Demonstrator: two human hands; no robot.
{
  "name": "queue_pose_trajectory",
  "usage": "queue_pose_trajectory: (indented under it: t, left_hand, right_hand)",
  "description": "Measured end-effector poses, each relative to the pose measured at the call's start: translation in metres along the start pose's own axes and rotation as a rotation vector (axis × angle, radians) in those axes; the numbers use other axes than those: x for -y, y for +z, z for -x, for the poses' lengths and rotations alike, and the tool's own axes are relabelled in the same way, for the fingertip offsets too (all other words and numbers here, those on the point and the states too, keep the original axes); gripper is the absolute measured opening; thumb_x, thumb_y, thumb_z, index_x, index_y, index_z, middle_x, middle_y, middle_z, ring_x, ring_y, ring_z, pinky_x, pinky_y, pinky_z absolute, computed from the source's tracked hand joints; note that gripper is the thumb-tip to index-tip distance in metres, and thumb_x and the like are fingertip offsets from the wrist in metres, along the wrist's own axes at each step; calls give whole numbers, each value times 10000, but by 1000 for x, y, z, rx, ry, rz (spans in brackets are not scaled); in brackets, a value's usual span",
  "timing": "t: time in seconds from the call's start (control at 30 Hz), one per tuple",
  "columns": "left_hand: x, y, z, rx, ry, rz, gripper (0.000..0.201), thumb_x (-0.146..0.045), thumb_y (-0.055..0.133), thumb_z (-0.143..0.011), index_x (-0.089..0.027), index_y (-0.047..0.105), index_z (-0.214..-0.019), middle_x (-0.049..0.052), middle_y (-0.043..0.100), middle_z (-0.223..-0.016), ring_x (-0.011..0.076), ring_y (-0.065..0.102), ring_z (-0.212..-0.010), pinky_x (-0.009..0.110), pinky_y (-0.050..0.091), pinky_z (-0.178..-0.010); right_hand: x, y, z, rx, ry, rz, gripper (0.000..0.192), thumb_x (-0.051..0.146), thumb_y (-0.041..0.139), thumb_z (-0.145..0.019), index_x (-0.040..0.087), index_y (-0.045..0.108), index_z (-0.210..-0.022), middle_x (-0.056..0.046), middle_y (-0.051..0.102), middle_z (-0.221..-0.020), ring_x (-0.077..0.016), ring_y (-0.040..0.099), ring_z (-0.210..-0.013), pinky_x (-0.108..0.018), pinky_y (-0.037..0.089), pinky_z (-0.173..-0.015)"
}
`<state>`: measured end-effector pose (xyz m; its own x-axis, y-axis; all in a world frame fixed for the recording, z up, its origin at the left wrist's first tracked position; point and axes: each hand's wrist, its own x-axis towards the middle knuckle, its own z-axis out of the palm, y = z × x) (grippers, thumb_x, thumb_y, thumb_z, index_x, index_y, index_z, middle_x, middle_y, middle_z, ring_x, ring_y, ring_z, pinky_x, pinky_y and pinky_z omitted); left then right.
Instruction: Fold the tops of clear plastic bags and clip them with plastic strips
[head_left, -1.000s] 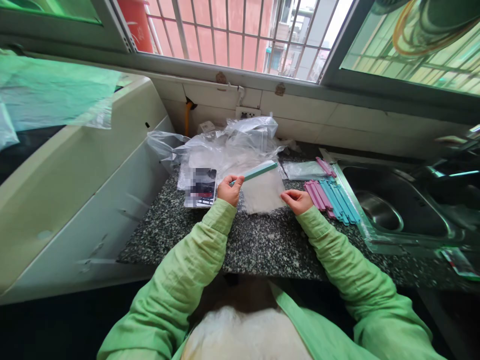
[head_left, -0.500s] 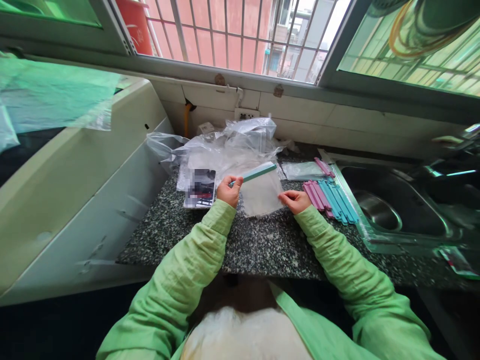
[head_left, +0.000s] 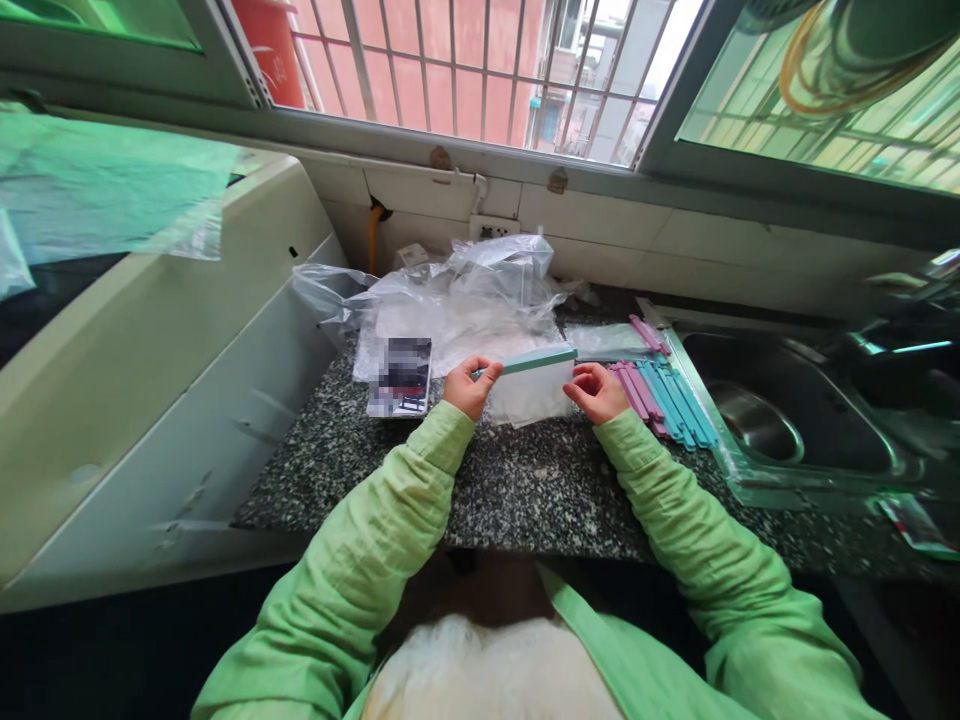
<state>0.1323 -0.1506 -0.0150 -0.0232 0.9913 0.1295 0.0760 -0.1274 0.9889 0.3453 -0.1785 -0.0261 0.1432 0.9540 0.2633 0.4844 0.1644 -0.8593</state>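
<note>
A teal bag sealing clip (head_left: 538, 358) lies along the top of a clear plastic bag (head_left: 529, 397) above the counter. My left hand (head_left: 469, 387) is closed around the clip's left end. At the bag's right edge, my right hand (head_left: 600, 393) has thumb and forefinger pinched together on the plastic. Just right of that hand, pink clips (head_left: 637, 392) and blue clips (head_left: 679, 400) lie side by side in a row. A flat clear packet (head_left: 609, 341) lies behind them, with another pink clip (head_left: 651, 335) at its right end.
Crumpled clear plastic bags (head_left: 480, 290) are heaped at the back of the speckled counter (head_left: 495, 490). A phone-like card (head_left: 405, 377) with a blurred picture lies left of my hands. The sink (head_left: 817, 380) is on the right, a white appliance (head_left: 247, 300) on the left.
The teal clip has moved right and slightly down and is now nearly level along the bag's top. My left hand has shifted right with it; my right hand has moved slightly up.
</note>
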Motion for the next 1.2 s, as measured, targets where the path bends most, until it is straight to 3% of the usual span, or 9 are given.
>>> queue_pose_trajectory:
  t: [0.07, 0.27, 0.43, 0.53, 0.63, 0.73, 0.93, 1.03, 1.2]
  left_hand:
    - [-2, 0, 1, 13, -2, -3, 339, -494, 591, -587, -168, 498, -568, -69, 374, -425, 61, 320, -401, 206, 254, -432]
    - [-1, 1, 1, -32, -27, 6, 316, -472, 606, -589, -170, 511, -578, -75, 358, -412, 62, 320, -387, 206, 238, -422]
    - [-3, 0, 1, -66, 4, -24, 231, -386, 614, -613, -169, 538, -587, -72, 378, -429, 64, 341, -410, 198, 257, -430]
    - [-5, 0, 1, -27, 84, -44, 168, -307, 624, -606, -168, 542, -558, -51, 438, -498, 80, 420, -505, 194, 335, -504]
    - [-5, 3, 1, 10, 174, -58, 148, -258, 639, -587, -166, 539, -529, -25, 482, -583, 96, 463, -587, 203, 382, -573]
    - [-4, 5, 2, 55, 229, -53, 167, -281, 651, -591, -169, 543, -533, -5, 499, -632, 110, 482, -621, 218, 403, -593]
    - [-2, 6, 6, 187, 335, -25, 265, -420, 650, -608, -173, 572, -554, 36, 573, -657, 137, 532, -668, 264, 432, -667]
    - [-1, 6, 8, 209, 361, -12, 294, -457, 654, -601, -173, 587, -556, 56, 605, -662, 152, 549, -676, 286, 445, -681]
    - [-4, 9, 13, 208, 278, 6, 293, -460, 664, -587, -173, 617, -608, 56, 648, -682, 160, 575, -685, 295, 460, -702]
  right_hand:
    - [1, 0, 1, -19, -32, -23, 426, 502, 621, -618, 169, 587, -882, 10, 568, -619, -101, 499, -534, -243, 439, -548]
    - [7, -1, 3, -35, -163, 58, 263, 414, 568, -700, 164, 626, -644, -19, 568, -625, -115, 500, -581, -251, 427, -570]
    - [12, -2, 4, -10, -199, 92, 234, 370, 557, -709, 160, 614, -622, -20, 563, -619, -113, 500, -580, -248, 426, -575]
    - [11, -5, 4, -32, -144, 71, 242, 384, 560, -709, 150, 617, -719, -28, 588, -653, -117, 524, -587, -252, 443, -591]
    - [9, -11, 2, -71, -135, 79, 351, 415, 577, -701, 151, 590, -932, -40, 622, -742, -125, 549, -616, -258, 460, -597]
    - [8, -16, -1, -66, -293, 189, 401, 410, 593, -692, 166, 566, -1010, -62, 637, -853, -146, 565, -679, -273, 468, -603]
    - [13, -22, 0, 15, -669, 548, 194, 331, 523, -771, 174, 635, -755, -69, 649, -753, -179, 554, -738, -302, 446, -687]
    - [18, -25, 5, 60, -738, 713, 202, 326, 512, -787, 174, 645, -784, -62, 649, -744, -177, 530, -724, -290, 415, -669]
    - [25, -35, 13, 83, -830, 908, 260, 329, 445, -835, 168, 648, -838, -62, 646, -743, -168, 492, -691, -291, 350, -641]
